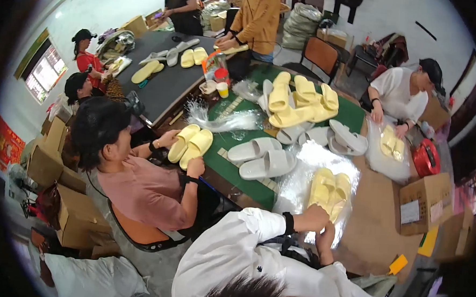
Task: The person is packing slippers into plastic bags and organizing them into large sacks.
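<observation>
A pair of yellow slide slippers (330, 190) lies in or on a clear plastic bag at the table's near side, on a pile of shiny clear bags (301, 170). At the slippers' near end, my left hand (312, 218) is closed in a fist, apparently gripping the bag's edge. Close beside it, my right hand (326, 239) has its fingers pinched at the same edge. The bag's mouth is mostly hidden by my hands. Just left of the bags rests a pair of grey slippers (263, 158).
Yellow slippers (302, 101) are heaped farther back on the green mat (347, 110). On the left, a co-worker in pink (144, 186) holds a yellow pair. At the right, another in white (399, 95) handles a bagged pair. A cardboard box (424, 205) stands at the right edge.
</observation>
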